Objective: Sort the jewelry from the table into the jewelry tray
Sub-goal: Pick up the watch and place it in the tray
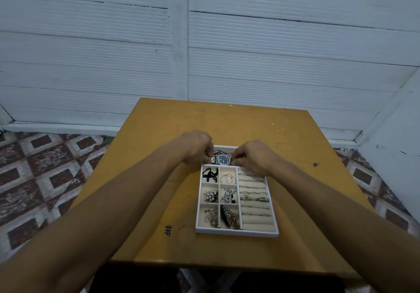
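Head camera looks down on two bare forearms that meet over the far end of the jewelry tray (236, 232). The left hand (195, 147) and the right hand (254, 156) each pinch one side of a watch (221, 159) with a dark blue dial. The fingertips are curled in on its metal band, the left at its left edge and the right at its right edge. The watch sits between the two hands, over the wide far compartment of the tray. Whether it rests on the lining or is held just above it cannot be told. Just beyond the watch, between the knuckles, some silver links (221, 151) lie in that same compartment.

Nearer the person than the hands, below the left wrist, small square compartments hold a black cord (209, 174), thin hoops (226, 179), a cluster of beads (211, 196), a silver chain (227, 196), some dangling pieces (211, 216) and a dark and gold chain (230, 217). Below the right wrist run padded rolls with rings (262, 199) tucked between them.

The tray stands on a yellow-brown table (159, 122). A hash mark (168, 231) is drawn on the table under the left forearm, beside the tray's near left corner. A patterned tile floor (45, 167) spreads to either side of the arms, and a white panelled wall (204, 42) rises beyond the hands.
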The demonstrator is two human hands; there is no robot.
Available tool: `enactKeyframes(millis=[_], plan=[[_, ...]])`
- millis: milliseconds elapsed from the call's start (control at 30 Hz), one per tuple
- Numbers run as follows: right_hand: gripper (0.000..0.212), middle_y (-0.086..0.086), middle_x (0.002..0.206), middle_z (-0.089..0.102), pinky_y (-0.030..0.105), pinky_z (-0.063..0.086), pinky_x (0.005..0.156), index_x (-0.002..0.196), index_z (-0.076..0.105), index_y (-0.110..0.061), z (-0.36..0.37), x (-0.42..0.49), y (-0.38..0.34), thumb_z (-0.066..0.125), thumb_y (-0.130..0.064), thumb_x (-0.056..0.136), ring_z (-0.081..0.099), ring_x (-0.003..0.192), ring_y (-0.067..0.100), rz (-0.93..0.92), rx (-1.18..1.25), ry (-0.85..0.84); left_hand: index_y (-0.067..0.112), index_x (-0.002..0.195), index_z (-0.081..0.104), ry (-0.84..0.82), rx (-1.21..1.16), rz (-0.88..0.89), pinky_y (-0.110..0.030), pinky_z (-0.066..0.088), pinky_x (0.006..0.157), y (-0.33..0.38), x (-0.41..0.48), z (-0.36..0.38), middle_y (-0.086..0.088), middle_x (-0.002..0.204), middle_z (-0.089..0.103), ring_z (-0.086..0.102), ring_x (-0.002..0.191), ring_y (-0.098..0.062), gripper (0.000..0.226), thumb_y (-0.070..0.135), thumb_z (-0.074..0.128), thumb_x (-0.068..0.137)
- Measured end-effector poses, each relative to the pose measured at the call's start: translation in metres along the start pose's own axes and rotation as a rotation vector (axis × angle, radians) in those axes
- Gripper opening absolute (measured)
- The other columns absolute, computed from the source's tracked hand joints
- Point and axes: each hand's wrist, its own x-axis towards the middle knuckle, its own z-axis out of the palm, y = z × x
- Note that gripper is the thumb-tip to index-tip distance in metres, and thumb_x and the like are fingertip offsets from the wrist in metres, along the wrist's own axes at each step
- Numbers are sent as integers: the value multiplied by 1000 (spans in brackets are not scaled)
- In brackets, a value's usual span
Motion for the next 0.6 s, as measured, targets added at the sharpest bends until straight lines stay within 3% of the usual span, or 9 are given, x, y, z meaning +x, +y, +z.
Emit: enactKeyframes(millis=[167,300,467,600], plan=[[24,-2,109,70,26,48,85,111,70,-15,-7,-15,-2,61,-27,93,62,95,13,-4,134,35,23,124,57,19,-95,-21,-40,39,104,-5,-12,0,-2,135,50,45,124,-20,39,37,63,88],[25,-4,112,65,15,44,72,118,65,-17,-7,-37,3,59,-20,94,60,96,10,33,317,133,22,130,53,101,-334,-87,-33,39,100,4,-39,-1,-2,136,52,47,124,-19,43,36,61,90],[36,-7,125,54,26,42,86,127,56,-22,16,-83,6,61,-18,91,52,107,9,174,499,418,26,131,51,290,-706,-256,-28,45,87,29,-79,19,3,133,55,55,111,-13,43,30,63,90],[44,-6,124,51,26,43,83,133,49,-17,35,-118,4,61,-16,91,53,100,6,320,628,406,24,129,53,350,-825,-326,-25,46,84,45,-106,42,8,124,58,58,102,-8,43,24,65,88]])
